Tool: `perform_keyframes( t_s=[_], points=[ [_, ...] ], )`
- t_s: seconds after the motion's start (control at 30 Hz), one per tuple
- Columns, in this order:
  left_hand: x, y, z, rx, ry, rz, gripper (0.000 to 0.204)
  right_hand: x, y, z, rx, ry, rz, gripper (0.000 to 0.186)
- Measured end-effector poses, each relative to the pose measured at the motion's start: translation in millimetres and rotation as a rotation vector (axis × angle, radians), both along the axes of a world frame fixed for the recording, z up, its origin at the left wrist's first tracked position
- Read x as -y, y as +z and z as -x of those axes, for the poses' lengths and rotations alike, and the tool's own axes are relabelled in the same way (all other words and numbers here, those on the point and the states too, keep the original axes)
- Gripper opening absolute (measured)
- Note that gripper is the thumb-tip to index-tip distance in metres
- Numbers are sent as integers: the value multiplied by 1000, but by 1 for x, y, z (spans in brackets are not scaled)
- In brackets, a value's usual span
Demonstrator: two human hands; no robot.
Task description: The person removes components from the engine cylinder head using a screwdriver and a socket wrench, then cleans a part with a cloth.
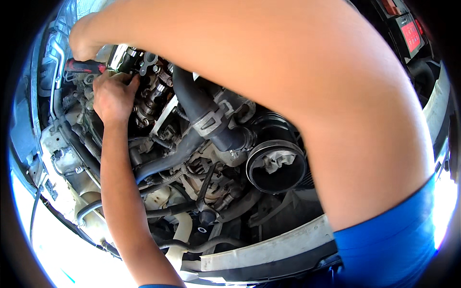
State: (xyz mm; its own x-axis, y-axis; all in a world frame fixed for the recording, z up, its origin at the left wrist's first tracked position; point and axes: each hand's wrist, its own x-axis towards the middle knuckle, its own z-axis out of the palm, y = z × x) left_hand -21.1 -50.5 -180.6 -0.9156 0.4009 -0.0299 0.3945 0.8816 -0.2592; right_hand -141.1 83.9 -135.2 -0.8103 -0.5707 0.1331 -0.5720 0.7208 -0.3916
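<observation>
Left hand (115,96) at engine (156,98); crumpled wad (276,161) inside black duct (278,182).

Vehicle repair spot; exposed engine (156,98)

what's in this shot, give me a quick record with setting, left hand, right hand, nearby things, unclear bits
setting: vehicle engine bay
left hand: beside exposed metal engine parts
right hand: next to a red-and-black handle, reaching across the top of the view
nearby: thick black hose; open round duct with crumpled pale material inside
unclear: what either hand holds, as fingers are mostly hidden
</observation>
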Motion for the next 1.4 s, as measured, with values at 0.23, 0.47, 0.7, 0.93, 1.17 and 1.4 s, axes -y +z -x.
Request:
perform_keyframes(
  t_s=[0.23, 0.47, 0.7, 0.93, 1.17, 1.4],
  points=[
    [-7, 7, -3, 0, -11, -14, 25, -43, 13, -61, -253, 374, -427, 28],
    [-8, 3, -6, -79, 21, -112, 40, -10, -25, -75, 309, -82, -64, 27],
    [-4, 0, -6, -52, -15, -175, 40, -20, -26, -96, 298, -52, -55, 27],
    [-10, 0, -8, -123, 8, -236, 21, -20, -30, -109, 318, -22, -205, 21],
    [-7, 12, 5, 126, 98, -157, 27, -17, -56, -92, 291, -82, -216, 24],
    [38, 23, 64, 120, 576, -1245, 25, -10, -70, -87, 201, 47, -321, 30]
  ],
)
